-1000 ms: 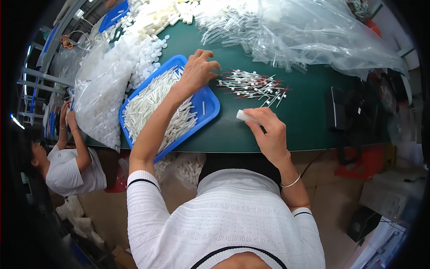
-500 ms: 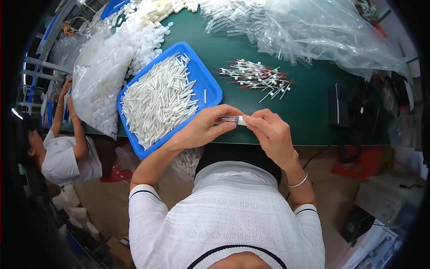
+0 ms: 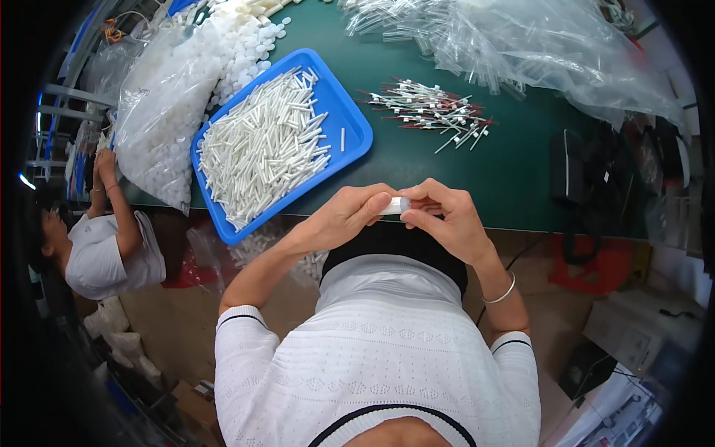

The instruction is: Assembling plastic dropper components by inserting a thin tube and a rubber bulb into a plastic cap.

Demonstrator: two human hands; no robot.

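Close to the table's front edge, my two hands meet around a short white cylindrical piece [image 3: 394, 206] with a greyish end. My left hand [image 3: 342, 217] is closed around its left part, thumb on top. On the right end, the fingertips of my right hand [image 3: 449, 222] pinch the piece. The fingers hide most of it. Just left of my hands stands a blue tray [image 3: 352, 153] heaped with thin white sticks [image 3: 261, 145]. Beyond my hands lies a pile of thin red-and-white stems with small white tips [image 3: 432, 108].
Clear tubes [image 3: 387, 18] and a large plastic bag [image 3: 551, 52] lie at the far right. A bag of white discs [image 3: 160, 127] stands at the left, near another person [image 3: 112, 238]. A black box [image 3: 567, 165] sits at the table's right.
The clear tube with thin coloured lines between my hands no longer shows; a larger white piece does. My left thumb has moved right, and my right fingers have shifted slightly. The view has shifted.
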